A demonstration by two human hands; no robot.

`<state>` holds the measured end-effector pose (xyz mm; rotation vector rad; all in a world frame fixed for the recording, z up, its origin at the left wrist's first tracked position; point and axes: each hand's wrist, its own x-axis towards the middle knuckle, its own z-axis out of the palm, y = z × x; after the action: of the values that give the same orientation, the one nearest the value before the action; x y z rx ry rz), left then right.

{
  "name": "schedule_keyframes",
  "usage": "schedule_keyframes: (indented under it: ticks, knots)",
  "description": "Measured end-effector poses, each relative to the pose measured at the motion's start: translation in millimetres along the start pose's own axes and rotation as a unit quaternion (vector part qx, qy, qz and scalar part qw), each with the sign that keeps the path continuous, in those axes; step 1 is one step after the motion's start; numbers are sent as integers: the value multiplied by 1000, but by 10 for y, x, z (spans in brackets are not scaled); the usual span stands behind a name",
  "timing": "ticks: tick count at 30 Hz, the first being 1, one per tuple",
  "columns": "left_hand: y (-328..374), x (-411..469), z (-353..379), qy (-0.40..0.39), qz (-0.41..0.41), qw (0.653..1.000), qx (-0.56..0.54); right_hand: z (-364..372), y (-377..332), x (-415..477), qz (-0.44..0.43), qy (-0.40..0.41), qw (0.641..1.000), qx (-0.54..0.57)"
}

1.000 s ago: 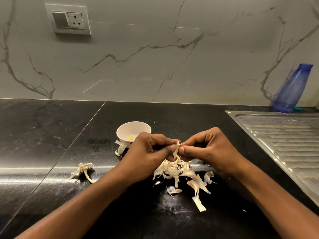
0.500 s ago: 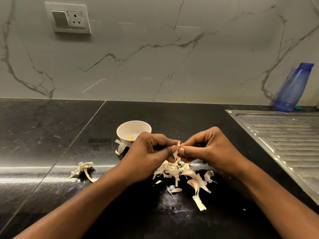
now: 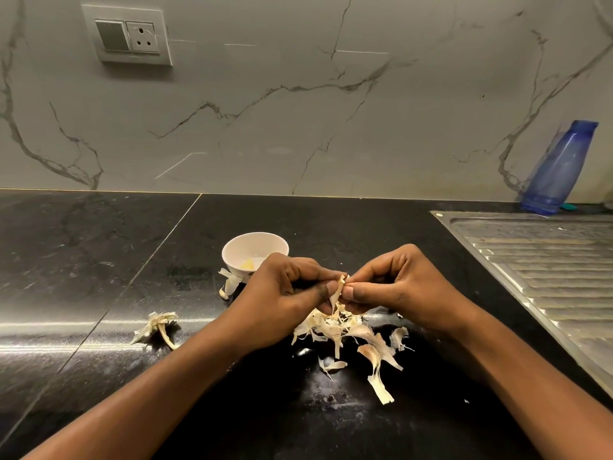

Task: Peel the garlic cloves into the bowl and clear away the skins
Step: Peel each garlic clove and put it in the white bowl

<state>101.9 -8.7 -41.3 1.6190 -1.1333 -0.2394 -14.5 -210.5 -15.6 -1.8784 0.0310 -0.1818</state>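
While betw. L hand (image 3: 282, 295) & R hand (image 3: 406, 287), garlic skin (image 3: 337, 291) vertical.

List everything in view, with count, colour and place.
bowl: one, white, counter behind the left hand
peeled clove: one visible, pale yellow, in the bowl
skins: loose pile, off-white, counter under the hands
stem piece: one, off-white, counter left
bottle: one, blue, back right by wall
drainboard: one, steel, right
socket plate: one, whitish, wall upper left
counter: one, black
left hand, right hand: two, both pinching one garlic piece
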Motion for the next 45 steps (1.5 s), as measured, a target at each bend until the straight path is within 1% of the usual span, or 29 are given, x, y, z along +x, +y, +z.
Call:
schedule_keyframes:
  ticks: [5, 10, 25, 30, 33, 37, 40, 45]
  knots:
    - [-15, 1, -6, -9, 2, 1000, -7, -12, 4, -10, 4, -14, 1000, 15]
    - [-18, 3, -11, -21, -3, 1000, -8, -14, -12, -11, 11, -22, 1000, 6]
    - [-20, -7, 27, -15, 8, 1000, 21, 56, 52, 17, -5, 37, 999, -18]
    - [19, -4, 10, -8, 5, 1000, -4, 17, 20, 4, 4, 24, 1000, 4]
    - [44, 4, -14, -4, -16, 998, -54, -8, 10, 12, 4, 13, 1000, 19]
    - [82, 12, -10, 28, -52, 991, -120, -9, -3, 22, -17, 10, 1000, 22]
    - [88, 18, -15, 40, -63, 990, -123, -8, 0, 31, -23, 12, 999, 19]
    - [99, 6, -34, 34, -63, 990, -126, 4, 5, 38, -27, 34, 999, 31]
